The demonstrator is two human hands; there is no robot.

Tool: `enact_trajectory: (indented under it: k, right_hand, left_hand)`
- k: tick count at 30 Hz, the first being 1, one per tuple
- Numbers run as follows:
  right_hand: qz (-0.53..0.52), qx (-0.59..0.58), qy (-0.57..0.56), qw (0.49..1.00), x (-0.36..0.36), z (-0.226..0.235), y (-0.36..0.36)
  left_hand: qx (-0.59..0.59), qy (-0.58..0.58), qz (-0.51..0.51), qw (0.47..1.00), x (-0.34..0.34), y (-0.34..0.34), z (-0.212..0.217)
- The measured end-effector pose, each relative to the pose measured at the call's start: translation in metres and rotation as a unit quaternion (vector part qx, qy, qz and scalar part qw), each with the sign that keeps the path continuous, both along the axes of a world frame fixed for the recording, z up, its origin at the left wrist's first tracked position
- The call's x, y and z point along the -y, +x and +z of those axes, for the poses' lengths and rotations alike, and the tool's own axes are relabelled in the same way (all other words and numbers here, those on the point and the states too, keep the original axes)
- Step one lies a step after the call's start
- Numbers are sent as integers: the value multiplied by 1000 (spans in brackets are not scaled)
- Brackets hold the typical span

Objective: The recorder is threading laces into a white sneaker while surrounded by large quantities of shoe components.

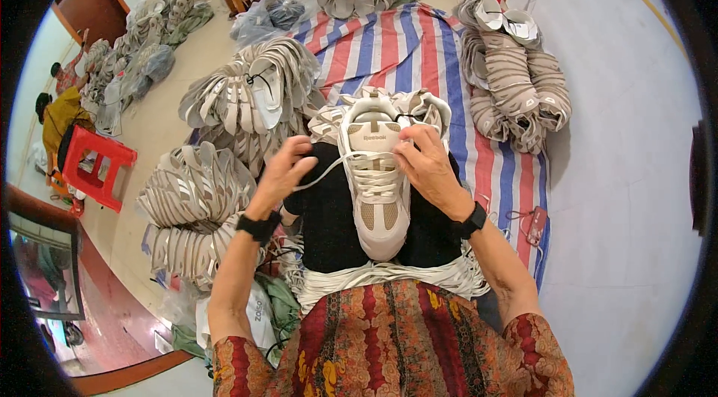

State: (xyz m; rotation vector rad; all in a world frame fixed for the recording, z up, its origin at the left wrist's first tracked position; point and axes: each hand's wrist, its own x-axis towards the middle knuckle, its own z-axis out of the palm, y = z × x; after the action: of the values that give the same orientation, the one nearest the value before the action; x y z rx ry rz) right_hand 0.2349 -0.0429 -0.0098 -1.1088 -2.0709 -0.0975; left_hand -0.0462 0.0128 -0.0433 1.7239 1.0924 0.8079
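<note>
A beige and white sneaker [383,225] lies on my black-covered lap, its toe pointing toward me. White shoelace [374,182] crosses its tongue in several rows. From the left eyelets a loose length of shoelace runs out to my left hand [283,171], whose fingers are curled around it, apart from the shoe. My right hand [432,173] is at the upper right eyelets, thumb and fingers pinched together where the top row of lace meets them. The fingers partly hide that spot. Behind the sneaker lie more shoe uppers [326,125], partly covered by it.
Bundles of beige shoe uppers [198,188] are stacked at my left, with another stack [516,83] by the right wall. White laces [389,277] lie across my lap. A striped tarp [419,45] covers the floor ahead. A red stool [97,165] stands far left, near a person [63,117].
</note>
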Motion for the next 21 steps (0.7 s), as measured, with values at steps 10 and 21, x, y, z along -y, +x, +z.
enact_trajectory:
  k: [10,21]
  right_hand:
    - [33,-112,-342,933,-8,21,14]
    - [82,-78,-342,933,-18,40,53]
  left_hand:
    - [-29,-138,-68,988,-7,46,19]
    - [-86,54,-43,994,-9,2,33]
